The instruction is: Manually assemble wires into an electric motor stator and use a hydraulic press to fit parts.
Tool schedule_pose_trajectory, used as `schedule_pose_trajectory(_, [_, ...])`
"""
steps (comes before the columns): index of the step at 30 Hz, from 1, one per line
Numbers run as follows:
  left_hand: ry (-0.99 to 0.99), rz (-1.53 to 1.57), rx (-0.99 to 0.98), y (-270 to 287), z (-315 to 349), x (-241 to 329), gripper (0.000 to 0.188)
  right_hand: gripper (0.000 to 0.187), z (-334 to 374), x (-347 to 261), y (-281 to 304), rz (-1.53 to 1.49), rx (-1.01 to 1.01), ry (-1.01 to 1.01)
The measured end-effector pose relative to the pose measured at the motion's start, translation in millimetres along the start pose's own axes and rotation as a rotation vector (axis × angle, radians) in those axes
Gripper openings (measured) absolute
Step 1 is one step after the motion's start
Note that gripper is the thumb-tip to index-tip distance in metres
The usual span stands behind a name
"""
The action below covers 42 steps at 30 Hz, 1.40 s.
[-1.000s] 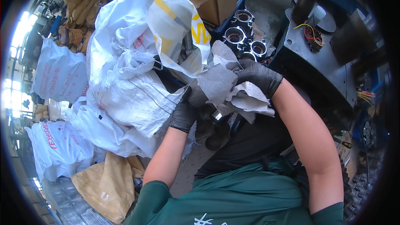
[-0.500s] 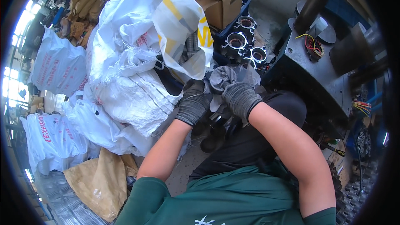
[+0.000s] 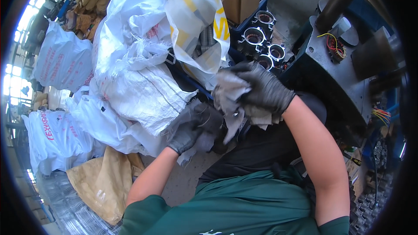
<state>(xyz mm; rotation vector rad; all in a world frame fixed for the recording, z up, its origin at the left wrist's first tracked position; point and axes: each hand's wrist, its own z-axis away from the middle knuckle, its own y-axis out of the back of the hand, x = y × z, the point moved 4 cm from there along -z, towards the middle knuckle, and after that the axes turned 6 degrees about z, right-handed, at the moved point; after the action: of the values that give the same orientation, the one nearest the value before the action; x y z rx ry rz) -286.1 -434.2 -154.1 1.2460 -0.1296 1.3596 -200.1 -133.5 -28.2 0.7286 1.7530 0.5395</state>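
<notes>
My right hand (image 3: pixel 265 88), in a dark grey work glove, is closed on a crumpled grey rag (image 3: pixel 231 88). The rag hangs down in loose folds over my lap, its outline smeared by motion. To its left, my gloved left hand (image 3: pixel 189 128) grips thin greyish see-through plastic film (image 3: pixel 203 142), which shows above and below the fingers. Blur hides the fingertips. Just beyond both hands stands an open white bag with yellow marks (image 3: pixel 198 0). Ribbed grey metal parts (image 3: pixel 207 39) show inside it.
White woven sacks (image 3: pixel 152 100) and white plastic bags (image 3: pixel 61 139) crowd the left, with a brown sack (image 3: pixel 98 187) nearer. Ring-shaped motor housings (image 3: pixel 254 36) and a cardboard box (image 3: pixel 246 2) lie beyond. At right is a heavy metal bench (image 3: pixel 335 74) with a coil of coloured wires (image 3: pixel 334 47).
My hands have moved apart from the dark bundle they held together. My right hand has risen with the loosened rag; my left has gone left and nearer me with the film.
</notes>
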Motion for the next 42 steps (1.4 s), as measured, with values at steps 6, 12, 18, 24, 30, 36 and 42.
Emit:
schedule_pose_trajectory(6, [0.372, -0.078, -0.115, -59, 63, -127, 0.046, 0.052, 3, 18, 3, -0.057, -0.063, -0.317])
schedule_pose_trajectory(12, [0.334, -0.177, 0.057, -139, 45, -207, 0.041, 0.049, -1, 16, -6, 0.087, -0.118, -0.248])
schedule_pose_trajectory(18, [0.38, -0.238, 0.105, -148, 42, -187, 0.036, 0.056, 6, 14, 2, -0.234, -0.076, -0.505])
schedule_pose_trajectory(24, [0.321, -0.207, 0.137, -135, 59, -179, 0.035, 0.061, 5, 16, 5, -0.326, -0.023, -0.503])
schedule_pose_trajectory(30, [0.19, -0.197, 0.198, -137, 67, -166, 0.03, 0.059, 2, 5, 8, -0.321, -0.083, -0.504])
schedule_pose_trajectory(36, [0.24, -0.238, 0.072, -138, 59, -155, 0.028, 0.06, 8, 13, 4, -0.33, -0.088, -0.524])
schedule_pose_trajectory(42, [0.206, -0.261, 0.071, -79, 52, -101, 0.036, 0.065, 12, 14, 10, -0.314, -0.075, -0.555])
